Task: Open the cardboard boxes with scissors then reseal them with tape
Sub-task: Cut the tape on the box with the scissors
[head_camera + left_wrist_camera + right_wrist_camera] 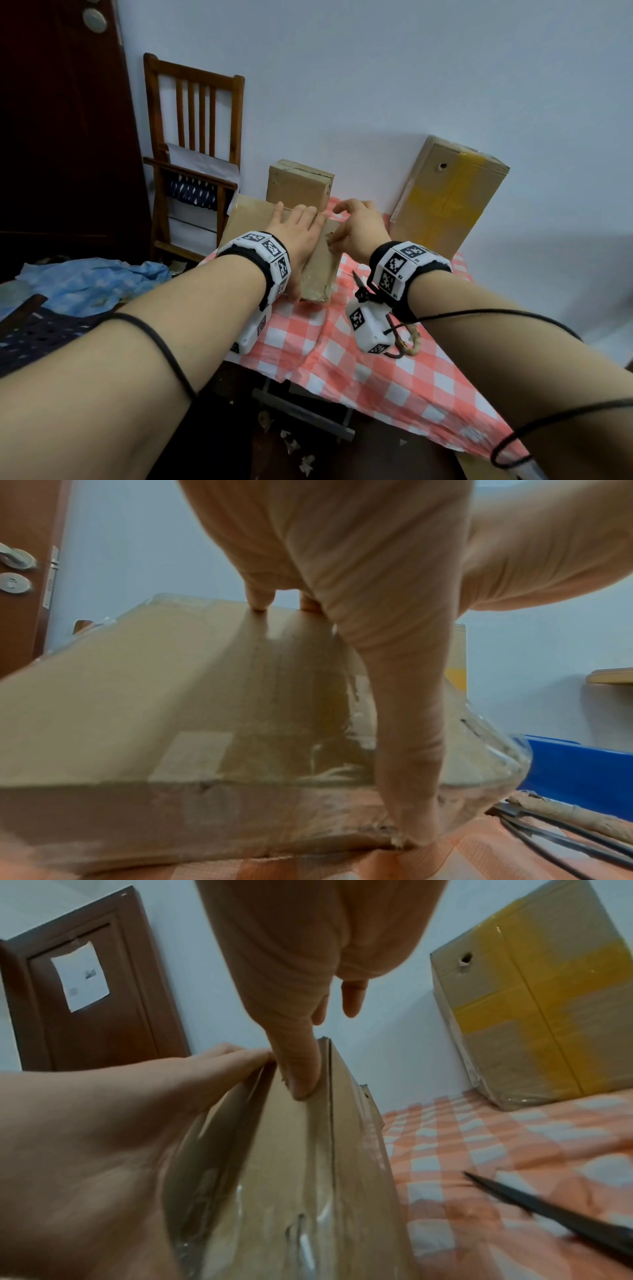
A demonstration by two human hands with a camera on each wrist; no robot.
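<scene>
Both hands are on the flat brown cardboard box (318, 260) lying at the near left of the bench (394, 377), which is draped in a red-and-white checked cloth. The left hand (301, 236) lies flat across the box top, fingers straight, its grip released, the thumb (407, 750) running down the near side to the bottom edge. The right hand (356, 226) comes in beside it, fingers spread and relaxed, nothing grasped; from the right wrist view one fingertip (301, 1085) presses on the cardboard just next to the seam. Shiny clear tape (301, 1231) covers the near end of the box. The dark scissors (359, 284) lie on the cloth just to the right of the box, under the right wrist, handles wrapped in pale tape. Behind, a smaller brown carton (299, 185) stands upright against the wall, and well to the right a tall cardboard box with yellow tape (448, 192) leans against the same wall. A wooden chair (193, 154) stands at the left.
</scene>
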